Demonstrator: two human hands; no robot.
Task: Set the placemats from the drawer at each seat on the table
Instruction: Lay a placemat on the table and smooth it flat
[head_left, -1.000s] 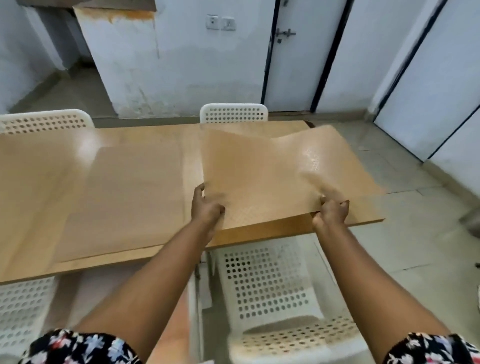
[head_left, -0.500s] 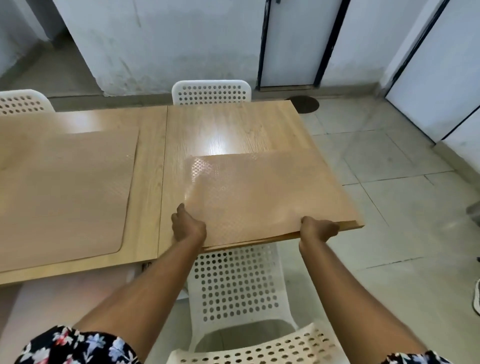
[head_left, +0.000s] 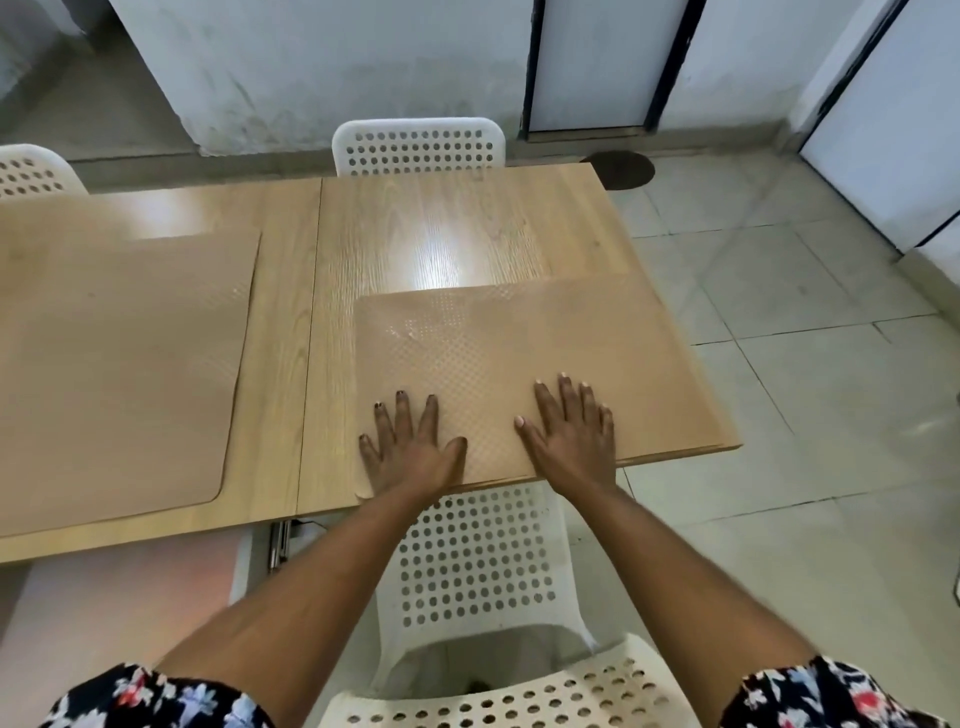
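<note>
Both hands lie flat, fingers straight and spread, palms down on the near placemat (head_left: 524, 364): the left hand (head_left: 410, 447) presses its near left corner, the right hand (head_left: 571, 436) presses near the middle of its near edge. Neither hand grasps anything; they press or smooth the sheet.

The near placemat lies flat on the bench (head_left: 467, 228), its long axis running left to right along the bench's near edge, directly above the white perforated chair (head_left: 478, 561) tucked at that side. Its near edge sits about flush with the bench edge, and its right end reaches close to the bench's right end. Beyond the mat's far edge the bench shows bare wood up to a second white chair (head_left: 418, 145) at the far side.

Left of the near placemat, across the seam in the bench top, a second placemat (head_left: 119, 364) already lies flat.

Judging from this, the mat under the hands looks placed, and the far seat opposite has none. The next mat would go straight ahead of both hands, beyond the near placemat's far edge; neither hand is clearly nearer. No spare mat is visible here.
</note>
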